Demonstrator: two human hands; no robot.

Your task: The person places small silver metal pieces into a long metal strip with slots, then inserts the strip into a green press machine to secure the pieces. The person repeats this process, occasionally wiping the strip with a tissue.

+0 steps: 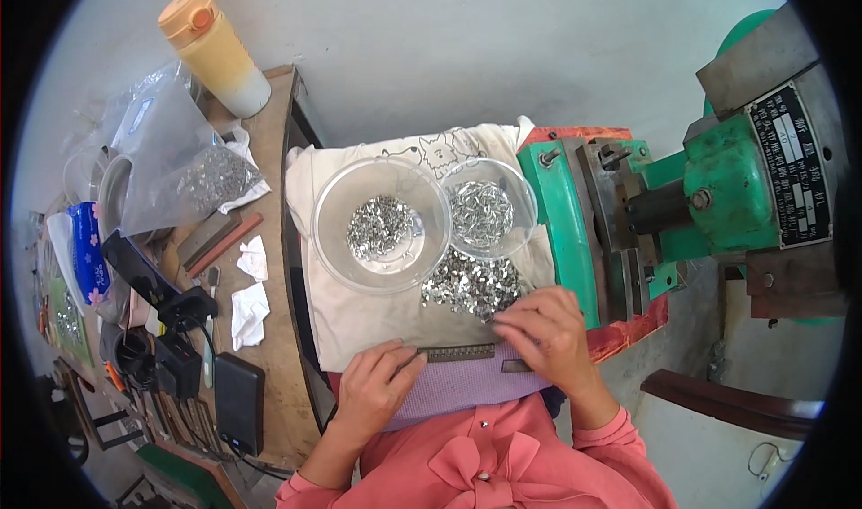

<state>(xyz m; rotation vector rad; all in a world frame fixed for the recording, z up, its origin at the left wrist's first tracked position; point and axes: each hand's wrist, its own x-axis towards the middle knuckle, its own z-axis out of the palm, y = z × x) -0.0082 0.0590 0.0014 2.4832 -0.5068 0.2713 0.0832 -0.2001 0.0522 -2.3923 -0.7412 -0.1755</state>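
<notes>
A dark slotted metal strip [458, 354] lies crosswise at the near edge of a beige cloth [355, 325]. My left hand [377, 383] grips its left end between thumb and fingers. Just past the strip's other end, my right hand [548, 338] is pinched closed at the near side of a loose pile of small shiny metal pieces [471, 285]; what its fingertips hold is too small to make out. A short dark bar [516, 365] shows beneath the right hand. Behind the pile stand a large clear tub [328, 226] and a smaller clear tub [528, 217], both containing metal pieces.
On the right stands a green press [732, 195] with its metal base beside the cloth. A wooden table [278, 329] at left carries a yellow bottle [215, 51], a plastic bag of metal pieces [211, 181], a black power bank [240, 401], tissues [250, 316] and cables.
</notes>
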